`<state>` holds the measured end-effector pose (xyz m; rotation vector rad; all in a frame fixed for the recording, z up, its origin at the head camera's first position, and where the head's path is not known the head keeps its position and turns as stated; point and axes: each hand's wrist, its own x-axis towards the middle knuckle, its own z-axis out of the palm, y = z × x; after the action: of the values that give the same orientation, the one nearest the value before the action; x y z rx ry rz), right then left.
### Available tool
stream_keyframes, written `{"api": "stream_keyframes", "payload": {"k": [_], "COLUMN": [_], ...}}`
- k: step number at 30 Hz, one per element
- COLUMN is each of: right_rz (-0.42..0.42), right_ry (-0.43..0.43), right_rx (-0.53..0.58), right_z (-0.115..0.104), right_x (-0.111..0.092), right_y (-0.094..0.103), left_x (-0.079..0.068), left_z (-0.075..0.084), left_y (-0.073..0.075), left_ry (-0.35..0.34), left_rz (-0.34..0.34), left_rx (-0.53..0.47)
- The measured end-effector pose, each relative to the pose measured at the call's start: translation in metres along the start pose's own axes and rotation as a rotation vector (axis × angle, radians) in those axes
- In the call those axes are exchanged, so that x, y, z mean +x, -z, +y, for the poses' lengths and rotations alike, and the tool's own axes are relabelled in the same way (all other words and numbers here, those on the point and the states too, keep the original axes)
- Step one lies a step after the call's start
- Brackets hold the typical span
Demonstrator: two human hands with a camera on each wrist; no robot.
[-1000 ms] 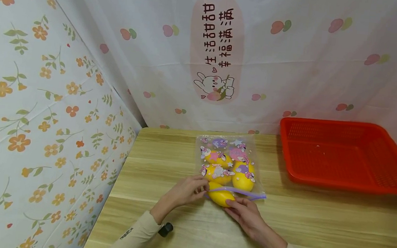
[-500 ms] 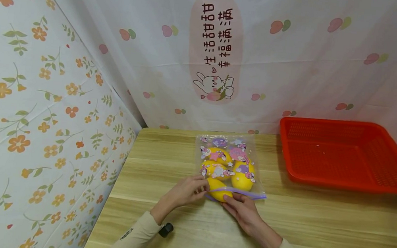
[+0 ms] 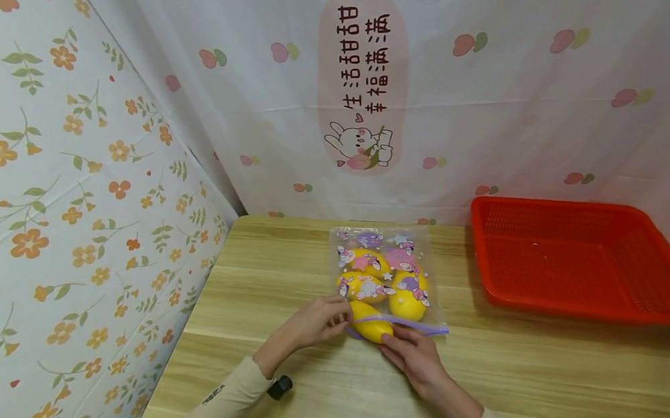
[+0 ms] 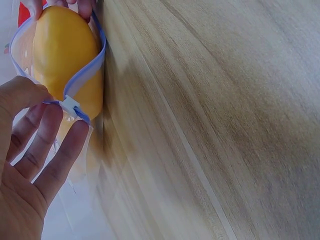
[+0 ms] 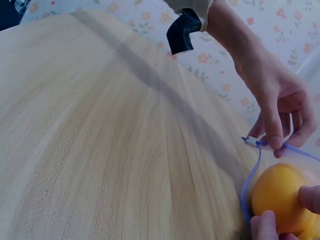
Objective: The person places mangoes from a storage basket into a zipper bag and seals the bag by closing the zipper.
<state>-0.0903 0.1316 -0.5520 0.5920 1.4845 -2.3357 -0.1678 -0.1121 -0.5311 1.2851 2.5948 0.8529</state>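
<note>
A clear printed zip bag (image 3: 440, 313) lies flat on the table with its purple-edged mouth toward me. Smooth yellow mangoes (image 3: 407, 307) show through its film. One more mango (image 3: 374, 332) sits in the mouth, partly inside the bag, its near end sticking out. My right hand (image 3: 419, 365) grips that near end, thumb on top; in the right wrist view the fingertips (image 5: 267, 225) rest on the mango's skin. My left hand (image 3: 312, 321) pinches the left corner of the bag's mouth, close by the white zip slider (image 4: 69, 105). The mouth gapes around the mango (image 4: 65, 47).
A red plastic basket (image 3: 580, 306) with perforated walls stands at the right back of the wooden table (image 3: 270, 256). White patterned cloth (image 3: 249, 93) hangs behind and to the left. A black camera mount (image 3: 280, 387) is on each wrist.
The mango in the mouth has slid a little farther into the bag, then shifted slightly back. My right hand has moved along with it. The left hand keeps its place at the corner.
</note>
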Motion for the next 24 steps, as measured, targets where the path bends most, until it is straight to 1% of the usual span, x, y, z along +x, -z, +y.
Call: {"api": "stream_keyframes", "payload": {"k": [5,11,15,24], "right_rz": [0.047,0.072,0.071,0.069], "right_ry": [0.027,0.055,0.056,0.051], "right_rx": [0.002,0.037,0.061,0.07], "right_z": [0.002,0.006,0.008,0.01], "right_x": [-0.001,-0.001,0.0,0.004], "right_y": [-0.001,-0.006,-0.009,-0.02], "left_x": [0.0,0.0,-0.001,-0.001], "left_z": [0.002,0.002,0.002,0.001], "left_y": [0.001,0.001,0.001,0.001], "left_ry": [0.005,-0.003,-0.009,-0.012], "left_rz": [-0.006,0.001,0.006,0.012], "left_rx": [-0.002,0.0,0.006,0.005]}}
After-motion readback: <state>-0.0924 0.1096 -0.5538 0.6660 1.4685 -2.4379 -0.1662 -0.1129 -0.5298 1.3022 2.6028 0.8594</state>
